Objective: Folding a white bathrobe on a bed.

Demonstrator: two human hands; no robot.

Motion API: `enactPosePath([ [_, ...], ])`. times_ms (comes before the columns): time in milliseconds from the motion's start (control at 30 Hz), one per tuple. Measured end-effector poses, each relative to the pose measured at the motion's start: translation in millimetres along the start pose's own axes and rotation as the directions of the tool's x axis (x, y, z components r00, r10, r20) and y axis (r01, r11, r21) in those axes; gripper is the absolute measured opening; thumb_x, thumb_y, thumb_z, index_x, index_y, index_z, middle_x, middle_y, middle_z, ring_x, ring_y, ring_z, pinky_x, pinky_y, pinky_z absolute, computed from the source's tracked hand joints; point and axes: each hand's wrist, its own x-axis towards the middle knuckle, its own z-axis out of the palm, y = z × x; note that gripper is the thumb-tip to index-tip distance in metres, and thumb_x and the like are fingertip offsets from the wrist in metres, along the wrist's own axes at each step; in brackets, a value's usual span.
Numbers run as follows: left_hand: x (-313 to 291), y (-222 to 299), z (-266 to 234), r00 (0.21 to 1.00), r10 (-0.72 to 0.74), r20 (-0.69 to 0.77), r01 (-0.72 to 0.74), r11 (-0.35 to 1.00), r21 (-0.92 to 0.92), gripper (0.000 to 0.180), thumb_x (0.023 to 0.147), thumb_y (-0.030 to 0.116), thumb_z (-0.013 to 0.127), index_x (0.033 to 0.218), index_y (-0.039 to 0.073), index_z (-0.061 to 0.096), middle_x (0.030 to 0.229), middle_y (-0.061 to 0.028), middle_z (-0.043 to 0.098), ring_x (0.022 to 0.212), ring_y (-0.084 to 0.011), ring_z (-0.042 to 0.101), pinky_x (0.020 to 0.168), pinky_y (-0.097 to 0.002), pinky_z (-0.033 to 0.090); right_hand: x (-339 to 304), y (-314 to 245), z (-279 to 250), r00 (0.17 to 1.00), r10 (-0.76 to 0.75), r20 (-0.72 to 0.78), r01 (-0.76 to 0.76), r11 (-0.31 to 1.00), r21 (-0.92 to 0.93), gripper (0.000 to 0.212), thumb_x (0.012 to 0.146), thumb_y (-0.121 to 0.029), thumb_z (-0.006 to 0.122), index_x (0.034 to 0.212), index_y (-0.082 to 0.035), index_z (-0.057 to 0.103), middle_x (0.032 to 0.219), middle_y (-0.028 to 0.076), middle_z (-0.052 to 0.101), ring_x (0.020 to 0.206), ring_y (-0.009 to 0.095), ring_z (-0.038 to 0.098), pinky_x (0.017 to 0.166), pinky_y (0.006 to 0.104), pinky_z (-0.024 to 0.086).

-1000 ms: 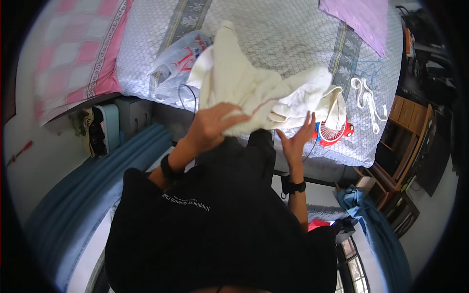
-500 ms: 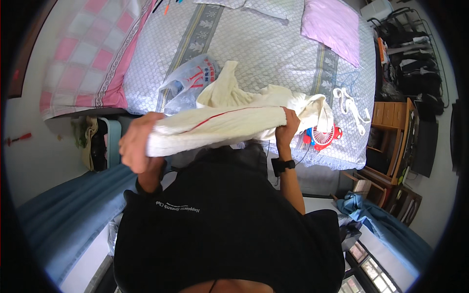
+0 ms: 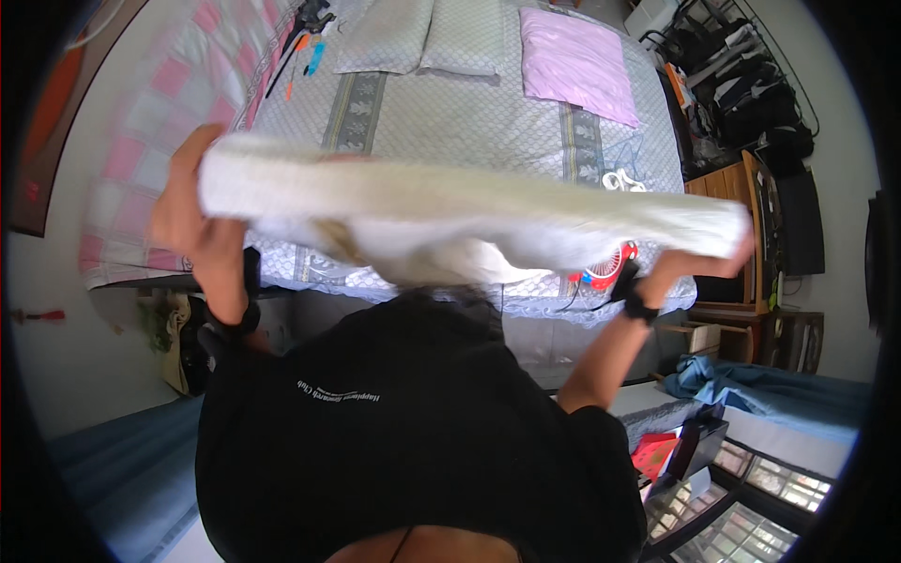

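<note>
A cream-white cloth, long and blurred by motion, is stretched sideways in front of me above the bed. Its kind of garment or fabric is unclear. My left hand is closed on its left end, and my right hand grips the right end. Between them the upper edge runs nearly straight while loose folds sag below. Just under the right part of the cloth, a small red and blue fan with a round guard partly shows on the bed.
The bed has a patterned sheet, a pink pillow and pale pillows. A coiled white strap lies at its right side. Pink checked bedding covers the left edge. Beyond the bed's right stand a wooden cabinet and a clothes rack.
Both hands have moved apart and upward, stretching the cloth much wider. The bulk of the cloth has come up off the bed. The view has shifted, showing more of the far bed.
</note>
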Motion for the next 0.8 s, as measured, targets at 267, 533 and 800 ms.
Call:
enactPosePath([
  [267,-5.2,56.9,31.1,0.399,0.666,0.630,0.385,0.502,-0.775,0.034,0.069,0.026,0.071,0.094,0.006,0.058,0.077,-0.0141,0.062,0.073,-0.0324,0.061,0.063,-0.0389,0.046,103.2,61.1,-62.7,0.998,-0.061,-0.024,0.059,0.994,-0.088,0.038,0.083,-0.037,0.057,0.086,0.000,0.063,0.078,0.013,0.061,0.064,0.023,0.061,0.058,0.0350,0.049],
  [533,-159.9,93.6,72.8,0.503,0.603,0.619,0.514,0.367,-0.775,0.037,0.071,0.013,0.067,0.106,0.007,0.054,0.093,-0.0109,0.057,0.084,-0.0297,0.058,0.068,-0.0388,0.047,162.4,69.0,-19.8,0.984,-0.083,0.155,0.114,0.972,-0.205,0.039,0.084,-0.038,0.056,0.088,0.001,0.063,0.080,0.014,0.062,0.066,0.024,0.062,0.059,0.0351,0.049],
  [800,-57.4,106.9,83.4,0.927,0.195,0.321,0.280,0.211,-0.936,0.039,0.071,0.008,0.063,0.109,0.001,0.054,0.084,-0.0102,0.057,0.068,-0.0257,0.061,0.054,-0.0351,0.048,185.2,67.6,47.1,0.964,-0.070,0.256,0.137,0.957,-0.256,0.041,0.085,-0.038,0.055,0.090,0.001,0.064,0.082,0.015,0.063,0.068,0.024,0.062,0.060,0.0352,0.050],
])
